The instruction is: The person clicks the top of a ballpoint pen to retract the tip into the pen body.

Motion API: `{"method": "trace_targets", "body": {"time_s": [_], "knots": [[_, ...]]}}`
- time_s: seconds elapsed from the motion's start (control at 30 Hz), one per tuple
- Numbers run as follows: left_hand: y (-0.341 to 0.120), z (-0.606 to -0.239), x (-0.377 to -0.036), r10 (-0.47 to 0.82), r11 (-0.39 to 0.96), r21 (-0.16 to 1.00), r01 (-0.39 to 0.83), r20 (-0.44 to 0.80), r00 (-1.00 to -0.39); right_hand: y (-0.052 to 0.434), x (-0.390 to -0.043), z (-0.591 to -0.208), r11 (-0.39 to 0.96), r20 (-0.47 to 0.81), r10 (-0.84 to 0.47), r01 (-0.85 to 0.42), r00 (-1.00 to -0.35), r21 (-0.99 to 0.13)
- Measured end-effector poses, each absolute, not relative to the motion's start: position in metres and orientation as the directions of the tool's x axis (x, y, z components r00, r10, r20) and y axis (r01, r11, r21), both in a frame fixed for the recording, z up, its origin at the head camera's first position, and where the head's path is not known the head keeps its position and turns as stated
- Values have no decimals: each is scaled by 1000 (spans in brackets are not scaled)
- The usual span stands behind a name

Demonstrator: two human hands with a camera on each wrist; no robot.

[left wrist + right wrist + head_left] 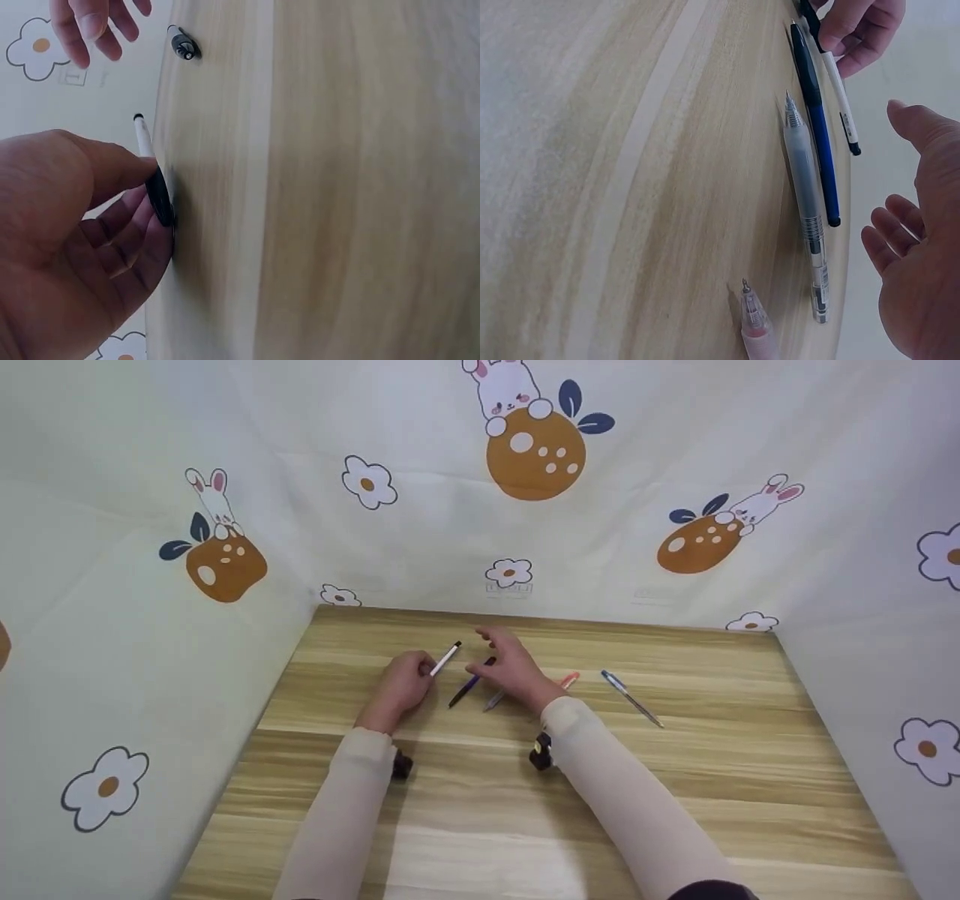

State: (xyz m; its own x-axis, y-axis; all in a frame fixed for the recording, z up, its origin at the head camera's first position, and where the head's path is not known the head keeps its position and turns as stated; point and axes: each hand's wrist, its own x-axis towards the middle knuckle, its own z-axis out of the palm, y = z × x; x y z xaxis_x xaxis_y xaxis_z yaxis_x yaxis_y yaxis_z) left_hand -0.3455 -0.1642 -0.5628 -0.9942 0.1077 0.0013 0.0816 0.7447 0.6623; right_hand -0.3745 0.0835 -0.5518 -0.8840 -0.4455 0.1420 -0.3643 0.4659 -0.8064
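Between thumb and fingers, my left hand (406, 684) pinches a white pen (446, 658) by its black grip section (157, 193). The pen's white barrel slants up and away from the hand. My right hand (517, 667) hovers over the tabletop with its fingers spread and nothing in them. Below it lies a blue pen with a dark grip (821, 142), partly covered by the hand in the head view. Beside that pen rest a clear pen (802, 176) and a pink pen (757, 326), with the right hand and wrist overlapping them in the head view.
To the right of the right hand, a pen with a clear barrel and blue cap end (631, 698) lies on the wooden tabletop (465, 817). A patterned cloth (420, 547) with rabbits and flowers walls in the table at the back and both sides.
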Motion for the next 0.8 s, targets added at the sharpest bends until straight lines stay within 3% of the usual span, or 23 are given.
{"method": "trace_targets", "body": {"time_s": [0.3,0.8], "knots": [[-161,-562,-344,78,794,606,49,-21,-997,84,-374,-551,465,114,-431,-329,-895,-822],[-160,-561,-343,59,791,612,20,-44,-997,89,-373,-551,471,121,-432,-338,-894,-815]]}}
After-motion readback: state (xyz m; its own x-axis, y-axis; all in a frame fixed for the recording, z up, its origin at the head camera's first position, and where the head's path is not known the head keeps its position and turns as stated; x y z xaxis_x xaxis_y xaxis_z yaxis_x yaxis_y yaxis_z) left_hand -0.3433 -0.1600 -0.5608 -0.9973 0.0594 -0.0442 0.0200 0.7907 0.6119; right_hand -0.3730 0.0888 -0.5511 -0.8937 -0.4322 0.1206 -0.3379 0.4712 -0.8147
